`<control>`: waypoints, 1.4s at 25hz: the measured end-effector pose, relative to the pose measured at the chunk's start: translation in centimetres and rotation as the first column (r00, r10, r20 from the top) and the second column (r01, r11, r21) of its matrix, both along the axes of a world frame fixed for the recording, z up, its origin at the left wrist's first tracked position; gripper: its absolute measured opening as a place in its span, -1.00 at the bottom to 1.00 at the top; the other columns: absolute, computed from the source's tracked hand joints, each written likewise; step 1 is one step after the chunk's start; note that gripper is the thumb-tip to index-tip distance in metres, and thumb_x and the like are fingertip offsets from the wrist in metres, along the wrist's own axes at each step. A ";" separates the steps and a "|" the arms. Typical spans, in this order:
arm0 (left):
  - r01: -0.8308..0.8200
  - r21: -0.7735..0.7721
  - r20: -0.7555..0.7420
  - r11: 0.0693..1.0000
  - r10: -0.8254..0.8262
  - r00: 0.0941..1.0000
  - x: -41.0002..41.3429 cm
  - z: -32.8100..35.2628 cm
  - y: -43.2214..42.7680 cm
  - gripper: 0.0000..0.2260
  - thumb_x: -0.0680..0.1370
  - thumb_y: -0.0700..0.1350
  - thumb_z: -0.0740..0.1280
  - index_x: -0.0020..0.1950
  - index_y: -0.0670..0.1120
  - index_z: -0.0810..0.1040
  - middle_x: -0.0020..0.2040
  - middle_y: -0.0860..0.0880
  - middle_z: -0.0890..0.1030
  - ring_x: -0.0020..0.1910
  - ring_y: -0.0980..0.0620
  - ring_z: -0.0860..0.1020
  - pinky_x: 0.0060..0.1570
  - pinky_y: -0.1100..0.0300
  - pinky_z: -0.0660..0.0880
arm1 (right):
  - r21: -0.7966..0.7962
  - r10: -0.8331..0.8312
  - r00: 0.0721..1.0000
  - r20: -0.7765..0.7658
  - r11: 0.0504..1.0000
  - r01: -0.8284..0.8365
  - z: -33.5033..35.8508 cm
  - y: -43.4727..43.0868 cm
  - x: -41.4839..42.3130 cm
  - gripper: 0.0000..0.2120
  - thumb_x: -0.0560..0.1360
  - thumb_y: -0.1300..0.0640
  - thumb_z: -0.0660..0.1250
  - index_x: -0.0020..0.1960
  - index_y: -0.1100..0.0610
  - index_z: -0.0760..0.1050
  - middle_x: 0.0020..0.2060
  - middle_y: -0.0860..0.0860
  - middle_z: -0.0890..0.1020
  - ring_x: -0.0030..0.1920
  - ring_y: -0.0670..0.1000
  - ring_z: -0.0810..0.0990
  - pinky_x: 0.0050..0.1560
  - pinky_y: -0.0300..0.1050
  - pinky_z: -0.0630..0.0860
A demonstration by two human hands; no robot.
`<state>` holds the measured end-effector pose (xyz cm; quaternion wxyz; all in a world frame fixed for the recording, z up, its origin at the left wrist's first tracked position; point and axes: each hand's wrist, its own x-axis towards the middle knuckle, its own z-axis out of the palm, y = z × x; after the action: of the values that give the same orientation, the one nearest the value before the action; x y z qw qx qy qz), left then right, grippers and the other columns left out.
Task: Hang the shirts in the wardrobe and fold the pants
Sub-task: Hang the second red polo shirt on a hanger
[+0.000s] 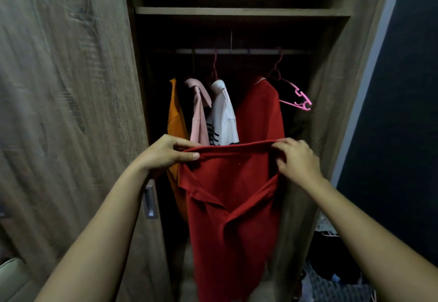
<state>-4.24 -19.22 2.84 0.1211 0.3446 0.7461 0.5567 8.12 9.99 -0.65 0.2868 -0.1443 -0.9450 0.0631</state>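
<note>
I hold a red polo shirt [233,207] up in front of the open wardrobe. My left hand [166,153] pinches its upper edge on the left and my right hand [296,159] grips the same edge on the right; the collar hangs below. On the rail [237,51] inside hang an orange shirt [175,116], a pink shirt [198,112], a white shirt with dark stripes [224,114] and another red shirt [263,112]. An empty pink hanger [294,93] hangs at the rail's right end.
A wooden wardrobe door [66,112] with a metal handle [149,198] stands to the left. A shelf [241,11] spans the wardrobe above the rail. Dark clothes [331,268] lie low on the right, beside a dark wall [403,112].
</note>
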 end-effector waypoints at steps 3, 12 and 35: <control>-0.375 -0.186 -0.353 0.908 0.295 0.888 -1.0 0.1 0.6 -0.76 0.40 -0.20 0.47 0.06 -0.12 0.67 -0.01 -0.12 0.69 0.04 -0.05 0.62 0.14 0.18 0.48 | -0.051 0.071 0.976 0.204 0.997 -0.062 -1.0 0.4 0.5 -0.40 0.34 0.24 0.33 0.35 -0.04 0.37 0.32 -0.05 0.43 0.25 0.13 0.46 0.19 0.05 0.48; -0.661 0.090 -0.685 0.745 0.528 0.502 -0.8 0.8 4.4 -0.77 0.46 -0.24 0.27 0.08 -0.14 0.60 0.03 -0.22 0.58 0.04 -0.27 0.53 -0.01 -0.08 0.46 | -0.094 -0.141 0.981 -0.134 0.987 0.129 5.8 -2.4 1.3 -0.84 0.46 0.20 0.33 -0.01 0.16 0.65 0.04 0.14 0.63 0.10 0.20 0.56 0.10 -0.01 0.45; -0.330 0.275 -0.404 0.903 0.419 0.813 -1.2 10.0 22.3 -0.67 0.39 0.06 0.18 -0.31 -0.13 0.62 -0.36 -0.08 0.63 -0.29 -0.03 0.58 -0.18 0.16 0.46 | 0.175 0.071 0.997 -0.037 0.982 -0.063 8.4 7.3 1.3 -0.65 0.47 0.34 0.10 0.17 0.14 0.48 0.19 -0.02 0.46 0.15 0.05 0.38 -0.03 0.08 0.54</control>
<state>-5.47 3.07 12.84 -0.2024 0.3204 0.7495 0.5428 9.42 17.30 7.79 0.3164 -0.0854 -0.9447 -0.0070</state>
